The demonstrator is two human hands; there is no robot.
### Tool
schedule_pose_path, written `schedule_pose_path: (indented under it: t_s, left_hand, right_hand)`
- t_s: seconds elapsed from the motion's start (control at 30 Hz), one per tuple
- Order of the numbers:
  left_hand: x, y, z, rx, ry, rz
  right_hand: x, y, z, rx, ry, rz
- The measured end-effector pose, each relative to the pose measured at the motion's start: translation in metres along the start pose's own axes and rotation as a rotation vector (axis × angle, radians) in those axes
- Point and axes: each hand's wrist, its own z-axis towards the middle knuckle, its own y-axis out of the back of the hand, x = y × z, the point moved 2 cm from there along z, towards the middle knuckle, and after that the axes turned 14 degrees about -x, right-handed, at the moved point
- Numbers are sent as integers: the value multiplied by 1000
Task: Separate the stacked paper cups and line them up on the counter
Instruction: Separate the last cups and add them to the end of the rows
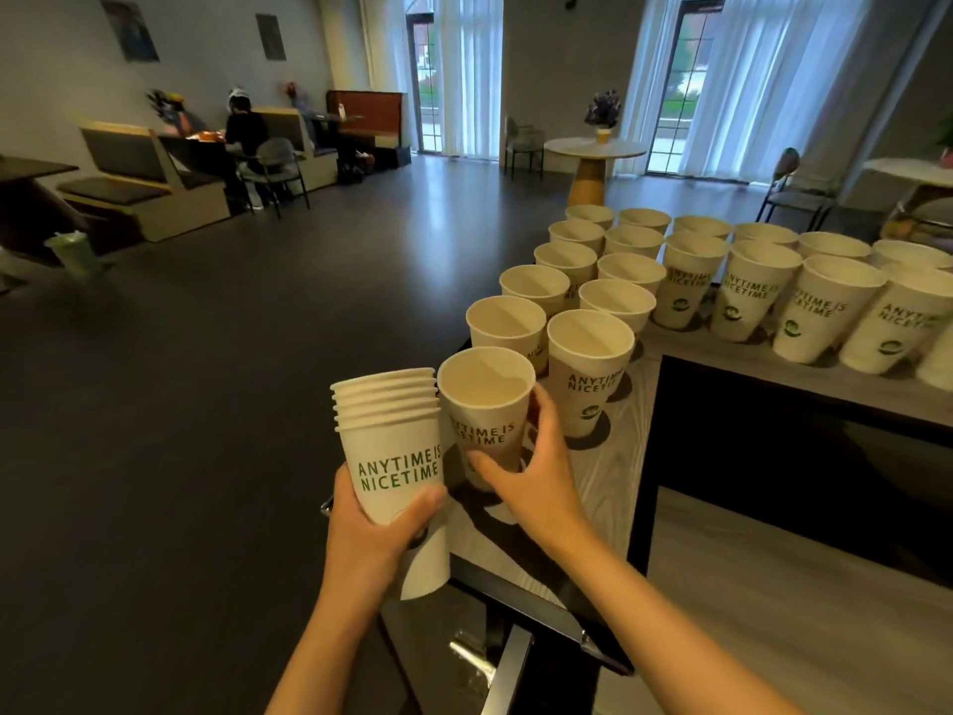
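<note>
At counter (608,487) edge, left hand (371,528) gripping cup stack (394,446), right hand (536,472) holding single cup (485,410) beside it

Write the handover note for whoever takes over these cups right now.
Left hand: grip round the remaining stack of cups, held off the near end of the counter; several rims show, so several cups are left.
Right hand: grip round a single cup, upright at the near end of the left row; whether its base is already down cannot be told.
Done: many separated cups stand upright in rows along the counter.
Left: set this cup in line, then separate and place the rest of the stack.
</note>
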Motion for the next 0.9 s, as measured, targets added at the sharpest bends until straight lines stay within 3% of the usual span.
schedule_pose_path:
  t_s: [0.2, 0.6, 0.77, 0.9]
  left_hand:
    - [5, 0, 0, 11, 23, -16]
    - [-2, 1, -11, 116, -4, -89]
    - [-14, -5, -23, 248, -113, -23]
    - [-20, -12, -33, 283, -205, 53]
  right_hand:
    - [-24, -18, -2, -107, -30, -160]
    - [-22, -11, 6, -89, -142, -152]
    - [19, 33, -13, -226, -146, 169]
    - [53, 59, -9, -37, -105, 425]
